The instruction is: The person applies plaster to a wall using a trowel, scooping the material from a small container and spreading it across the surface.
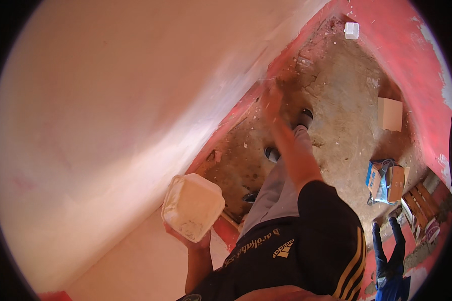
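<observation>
My left hand [198, 242] is closed around the lower side of a cream-white, square tub [193, 208] with rounded corners. Dark smears mark the tub, which is held up close to the wall; I cannot make out what is in it. My right arm stretches forward, and my right hand [271, 98] is blurred by motion near the foot of the pale wall [130, 110]. Its fingers are smeared, so whether it holds anything does not show. The wall's surface is whitish pink, with a brighter, paler band toward its lower part.
On the brown, stained floor [341, 135] stand a cardboard box [389, 114] and a blue-and-brown carton [379, 181]. A white foam container [352, 30] lies in the far corner. Wooden slats [421, 203] and another person [389, 261] are at the right. Red-pink wall [386, 50] borders the floor.
</observation>
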The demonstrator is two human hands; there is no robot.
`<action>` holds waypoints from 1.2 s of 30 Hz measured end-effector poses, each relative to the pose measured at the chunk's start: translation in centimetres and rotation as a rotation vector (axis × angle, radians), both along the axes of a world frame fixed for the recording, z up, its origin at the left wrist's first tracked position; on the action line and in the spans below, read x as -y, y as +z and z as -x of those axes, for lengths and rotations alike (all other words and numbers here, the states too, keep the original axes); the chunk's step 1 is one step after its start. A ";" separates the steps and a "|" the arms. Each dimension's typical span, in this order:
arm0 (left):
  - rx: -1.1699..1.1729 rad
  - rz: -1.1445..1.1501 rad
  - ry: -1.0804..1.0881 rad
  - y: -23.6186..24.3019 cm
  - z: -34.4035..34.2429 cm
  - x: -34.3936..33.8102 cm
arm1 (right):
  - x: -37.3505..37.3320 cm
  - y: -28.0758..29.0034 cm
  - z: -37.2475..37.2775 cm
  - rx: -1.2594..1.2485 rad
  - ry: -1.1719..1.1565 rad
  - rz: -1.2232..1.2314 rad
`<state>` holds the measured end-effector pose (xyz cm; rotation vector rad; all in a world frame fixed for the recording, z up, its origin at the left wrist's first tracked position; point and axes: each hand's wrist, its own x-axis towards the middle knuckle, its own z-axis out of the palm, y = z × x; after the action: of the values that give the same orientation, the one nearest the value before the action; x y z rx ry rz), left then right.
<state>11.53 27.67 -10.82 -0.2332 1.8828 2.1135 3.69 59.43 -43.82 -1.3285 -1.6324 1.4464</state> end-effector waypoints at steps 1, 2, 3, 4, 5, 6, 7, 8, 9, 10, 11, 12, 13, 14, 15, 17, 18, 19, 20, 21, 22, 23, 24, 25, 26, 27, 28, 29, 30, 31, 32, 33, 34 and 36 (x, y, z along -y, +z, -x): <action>0.006 -0.008 0.029 0.0 -0.5 0.2 | -3.1 2.5 1.0 -0.033 -0.047 -0.072; 0.082 -0.111 0.127 0.3 -0.8 -0.5 | -6.3 4.9 1.9 -0.062 -0.104 -0.145; 0.160 -0.212 0.221 0.7 -0.9 -1.0 | -9.7 7.3 2.7 -0.085 -0.163 -0.218; 0.163 -0.210 0.221 0.6 -0.8 -0.6 | -12.2 9.3 3.0 -0.017 -0.151 -0.185; 0.144 -0.205 0.081 0.3 -0.3 -0.5 | -13.4 8.4 2.5 -0.011 -0.171 -0.191; 0.120 -0.203 -0.042 0.2 0.0 -0.6 | -13.6 8.2 2.3 0.067 0.025 -0.272; 0.121 -0.208 -0.043 0.3 0.1 -0.7 | -12.1 7.8 2.4 0.106 0.019 -0.517; 0.110 -0.193 -0.033 0.4 0.0 -1.1 | -10.0 8.7 3.0 0.156 0.000 -0.763; 0.109 -0.182 -0.054 0.5 0.5 -2.0 | -4.3 7.6 3.3 0.018 0.032 -0.612; 0.108 -0.171 -0.077 0.7 1.0 -3.0 | 1.2 7.0 4.0 -0.120 0.042 -0.462; 0.094 -0.150 -0.047 0.9 0.5 -2.7 | 5.5 9.7 3.1 -0.288 0.129 -0.301; 0.089 -0.131 -0.027 1.0 0.1 -2.2 | 9.2 12.7 1.7 -0.435 0.191 -0.134; 0.092 -0.130 -0.037 1.0 0.2 -1.9 | 9.4 11.9 1.2 -0.439 0.208 -0.253; 0.140 -0.152 0.004 0.8 0.3 -1.5 | 9.7 11.1 0.4 -0.439 0.219 -0.372; 0.182 -0.173 0.059 0.7 0.4 -1.0 | 8.1 9.8 -0.6 -0.191 0.288 -0.340; 0.084 -0.014 0.027 1.2 0.4 -2.4 | 3.7 10.5 -1.2 0.057 0.372 -0.306; 0.037 0.066 0.031 0.9 -0.1 -1.6 | -0.3 14.9 -0.6 -0.015 0.204 -0.189; -0.008 0.144 -0.001 0.7 -0.2 -1.6 | -4.8 15.4 0.1 -0.025 0.062 -0.204; 0.049 0.015 -0.009 -0.4 -0.1 -0.4 | -8.3 14.4 0.6 -0.019 -0.040 -0.226; 0.105 -0.117 -0.009 -1.0 -0.1 0.5 | -10.5 13.1 1.3 0.000 -0.081 -0.226; 0.105 -0.118 -0.013 -0.9 0.0 0.3 | -10.6 12.4 2.1 0.019 -0.071 -0.230; 0.164 -0.146 0.029 -0.8 0.0 0.0 | -9.1 11.6 2.7 0.030 -0.047 -0.241; 0.219 -0.176 0.077 -0.7 0.2 -0.2 | -5.7 10.9 3.3 0.021 0.007 -0.249; 0.217 -0.180 0.082 -0.7 0.0 -0.6 | -1.5 10.4 3.2 -0.005 0.083 -0.251; 0.224 -0.188 0.112 -0.5 -0.2 -0.8 | 3.1 10.1 2.8 -0.043 0.189 -0.234; 0.233 -0.199 0.138 -0.4 -0.4 -0.9 | 7.4 10.0 1.8 -0.082 0.312 -0.209; 0.231 -0.198 0.143 -0.2 -0.5 -0.8 | 10.9 9.4 0.5 -0.109 0.452 -0.206; 0.210 -0.201 0.120 0.1 -0.3 -0.8 | 12.7 7.2 -1.0 -0.092 0.555 -0.253; 0.189 -0.204 0.080 0.0 0.3 -1.2 | 12.2 3.6 -2.1 -0.015 0.599 -0.324; 0.187 -0.204 0.061 -0.4 0.9 -1.2 | 10.0 1.6 -2.8 0.103 0.564 -0.335; -0.122 0.125 -0.037 -0.8 0.2 0.2 | 7.0 3.7 -1.8 0.046 0.381 -0.235; -0.407 0.456 -0.164 -0.9 -0.2 0.8 | 3.0 6.1 -1.1 -0.028 0.164 -0.149; -0.402 0.467 -0.143 -1.0 -0.7 1.3 | -1.2 7.1 0.4 -0.029 0.045 -0.254; -0.292 0.265 -0.161 -0.2 -0.1 0.2 | -9.7 8.5 1.3 0.002 -0.172 -0.272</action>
<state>11.64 27.49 -11.04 0.1768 2.2635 1.8701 2.43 69.15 -35.30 -1.2782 -1.6071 1.0807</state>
